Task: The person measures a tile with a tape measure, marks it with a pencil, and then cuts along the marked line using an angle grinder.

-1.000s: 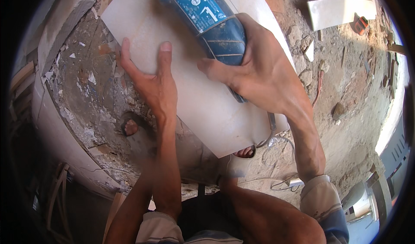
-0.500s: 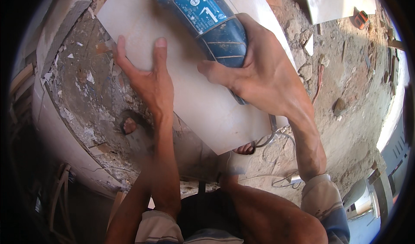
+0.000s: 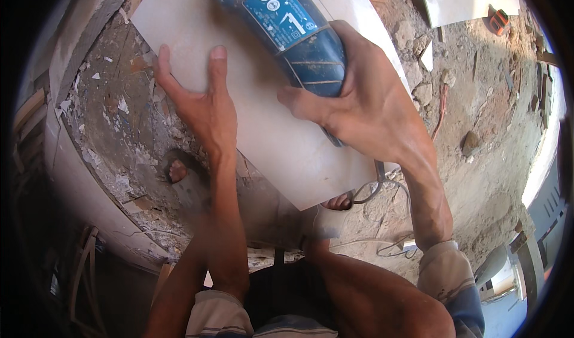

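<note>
A large pale tile (image 3: 281, 152) lies slantwise before me, its near corner pointing toward my legs. My right hand (image 3: 371, 93) is wrapped round the rear grip of a dirty blue corded power tool (image 3: 284, 18), which looks like an angle grinder. The tool lies over the tile, and its front end runs out of the picture at the top. At the tile's left edge is my left hand (image 3: 200, 110), thumb and forefinger stretched wide apart, the thumb on the tile's face. Its other fingers are hidden.
Broken, dusty ground (image 3: 502, 110) with stones and chips surrounds the tile. My feet (image 3: 178, 170) stand close by it. A grey cable (image 3: 380, 173) loops from the tool past my right foot. Far right are pale tile pieces (image 3: 460, 6) and an orange-black tape measure (image 3: 498, 22).
The view has shifted very slightly. My left hand appears a little farther up and left, while the tool and right hand sit marginally lower and right. Both hands keep the same pose.
</note>
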Demonstrator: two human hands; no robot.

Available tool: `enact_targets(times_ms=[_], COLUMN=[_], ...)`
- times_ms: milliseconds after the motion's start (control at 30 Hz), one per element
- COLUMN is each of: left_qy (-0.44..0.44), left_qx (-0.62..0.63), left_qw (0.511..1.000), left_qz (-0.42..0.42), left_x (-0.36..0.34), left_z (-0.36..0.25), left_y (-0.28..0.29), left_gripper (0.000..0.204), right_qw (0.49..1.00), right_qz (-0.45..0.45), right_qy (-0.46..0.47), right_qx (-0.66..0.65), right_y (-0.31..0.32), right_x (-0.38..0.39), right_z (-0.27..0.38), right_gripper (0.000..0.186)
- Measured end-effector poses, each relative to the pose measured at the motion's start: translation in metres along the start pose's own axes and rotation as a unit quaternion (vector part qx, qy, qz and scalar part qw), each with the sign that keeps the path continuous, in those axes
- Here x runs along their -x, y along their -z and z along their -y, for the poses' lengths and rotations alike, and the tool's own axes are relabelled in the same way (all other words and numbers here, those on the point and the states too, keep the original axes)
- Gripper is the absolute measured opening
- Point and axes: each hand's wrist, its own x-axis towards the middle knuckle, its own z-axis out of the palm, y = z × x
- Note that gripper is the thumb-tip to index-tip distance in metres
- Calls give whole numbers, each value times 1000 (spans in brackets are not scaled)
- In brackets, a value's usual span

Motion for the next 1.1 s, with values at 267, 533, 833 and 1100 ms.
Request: enact_targets(times_ms=[267,533,833,1100], left_qy=[3,28,15,-3], left_qx=[-4,31,7,3], left_qw=[1000,999,1000,1000], left_qz=[7,11,4,-1], left_x=[1,2,1,1], left_z=[-3,-6,-3,-2], left_y=[2,1,0,0], left_gripper=[86,92,94,93], right_qw=[1000,1000,1000,1000], right_qz=[10,10,10,15], right_qy=[-5,-3,-1,-1], right_qx=[-1,-16,-20,-3], right_y=[1,1,1,4], right_x=[7,13,20,27], right_z=[-3,-8,-11,-12], right_gripper=[60,61,64,66])
